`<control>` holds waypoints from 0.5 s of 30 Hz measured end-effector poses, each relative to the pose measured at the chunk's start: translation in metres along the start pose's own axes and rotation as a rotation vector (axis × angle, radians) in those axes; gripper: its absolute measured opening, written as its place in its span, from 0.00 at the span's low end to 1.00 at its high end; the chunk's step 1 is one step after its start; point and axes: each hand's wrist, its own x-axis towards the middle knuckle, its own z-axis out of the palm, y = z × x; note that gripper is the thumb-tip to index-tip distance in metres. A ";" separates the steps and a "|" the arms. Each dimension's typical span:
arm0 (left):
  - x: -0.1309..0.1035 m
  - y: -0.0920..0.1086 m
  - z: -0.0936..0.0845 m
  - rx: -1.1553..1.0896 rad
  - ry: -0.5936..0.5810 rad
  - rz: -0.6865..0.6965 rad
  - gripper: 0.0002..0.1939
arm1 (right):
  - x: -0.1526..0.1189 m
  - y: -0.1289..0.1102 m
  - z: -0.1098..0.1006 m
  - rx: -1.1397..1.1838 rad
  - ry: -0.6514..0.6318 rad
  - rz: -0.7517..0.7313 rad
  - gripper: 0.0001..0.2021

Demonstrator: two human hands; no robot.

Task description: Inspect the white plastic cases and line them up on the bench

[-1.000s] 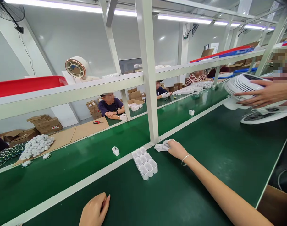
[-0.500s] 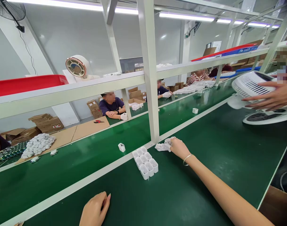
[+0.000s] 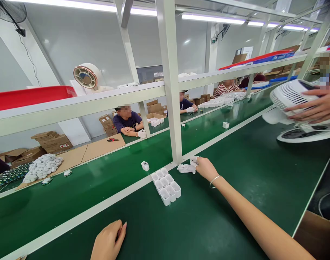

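My right hand [image 3: 205, 168] reaches across the green worktop, fingers closed at a crumpled white glove [image 3: 185, 168] by the foot of the upright post; a ring-shaped bracelet is on the wrist. Left of it stands a block of small white open-topped plastic cups [image 3: 166, 186], set side by side in rows. My left hand [image 3: 108, 241] rests near the front edge, fingers curled in and thumb against them, with nothing visible inside. Beyond the pale rail, a single white plastic housing [image 3: 145, 165] sits on the green conveyor belt [image 3: 105, 180].
A pale metal post [image 3: 171, 90] and shelf beam cross the view. At right, another person's hand [image 3: 313, 104] holds a white fan [image 3: 292, 95]. Across the belt, co-workers sit by cartons, a pile of white parts [image 3: 42, 168] and red-handled pliers [image 3: 112, 139].
Housings and small parts on the belt have shifted to the right. The white fan has moved slightly right. My hands stay almost where they were.
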 end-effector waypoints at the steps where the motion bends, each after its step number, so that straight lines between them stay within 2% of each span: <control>1: 0.000 0.000 0.000 -0.001 0.000 0.001 0.23 | 0.000 0.000 0.000 0.006 -0.004 -0.002 0.13; 7: -0.002 -0.004 -0.001 -0.010 -0.005 0.007 0.23 | 0.001 -0.003 -0.004 0.047 -0.019 -0.002 0.11; 12: 0.004 -0.003 -0.001 -0.009 0.016 0.057 0.23 | -0.008 0.005 -0.015 0.070 -0.017 0.014 0.08; 15: 0.005 0.007 -0.005 0.046 0.065 0.069 0.21 | -0.007 -0.012 -0.018 0.102 -0.007 -0.054 0.09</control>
